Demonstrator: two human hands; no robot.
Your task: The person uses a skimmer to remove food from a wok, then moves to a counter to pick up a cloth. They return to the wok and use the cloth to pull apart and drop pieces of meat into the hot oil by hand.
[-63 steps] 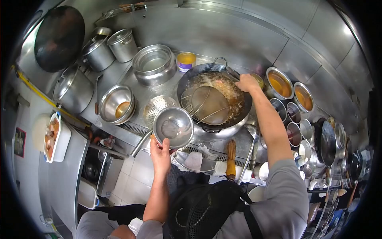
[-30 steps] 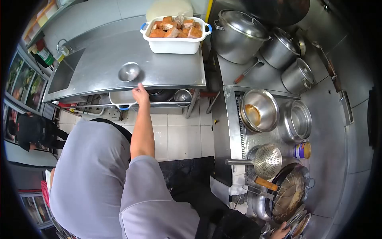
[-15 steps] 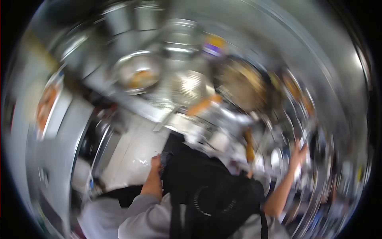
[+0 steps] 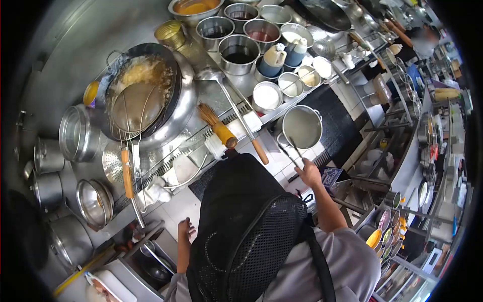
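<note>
My right hand (image 4: pixel 309 173) is closed around what look like dark metal tongs (image 4: pixel 292 150). Their two arms spread apart toward the rim of a two-handled pot (image 4: pixel 302 127) with cloudy liquid or a pale coating inside. Low on the left, my left hand (image 4: pixel 186 229) hangs beside my black apron (image 4: pixel 236 201), fingers loosely bent and apart, with nothing visible in them. A ladle (image 4: pixel 236 103) with a wooden handle lies across the stove edge, between the pot and a bamboo brush (image 4: pixel 216 126).
A wok (image 4: pixel 173 95) holds bubbling oil, pale food and a wire strainer (image 4: pixel 138 108). Sauce pots (image 4: pixel 239 54), squeeze bottles (image 4: pixel 274 59) and white-filled bowls (image 4: pixel 267 96) line the counter. Metal bowls (image 4: pixel 94 204) stand left. Shelving (image 4: pixel 387 166) and another person (image 4: pixel 423 43) are right.
My view has turned toward the wok and sauce pots, and the blur is gone. My right hand has moved from the far right to beside the pot.
</note>
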